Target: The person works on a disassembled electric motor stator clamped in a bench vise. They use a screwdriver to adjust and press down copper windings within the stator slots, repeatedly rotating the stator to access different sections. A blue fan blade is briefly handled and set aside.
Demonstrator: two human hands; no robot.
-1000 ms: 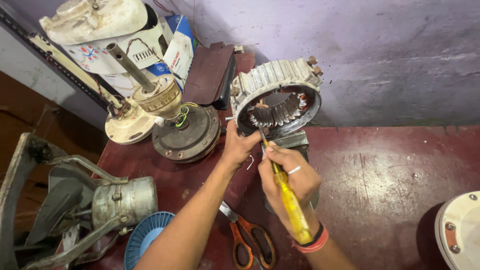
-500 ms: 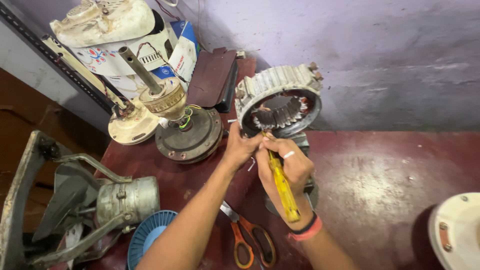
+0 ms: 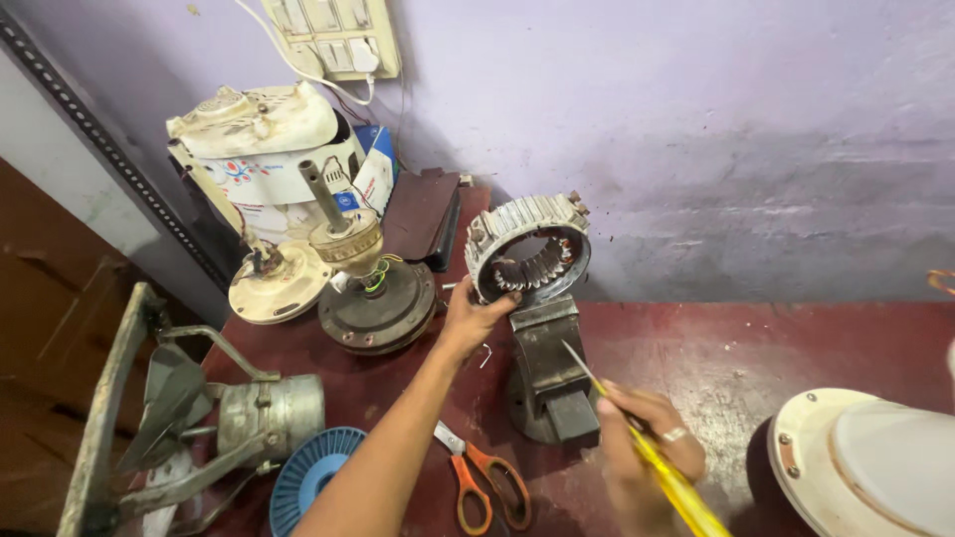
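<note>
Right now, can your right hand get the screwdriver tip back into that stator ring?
Probably yes: the right hand holds the yellow screwdriver just below the stator ring; only the vise stands between, and the ring's opening faces you.
</note>
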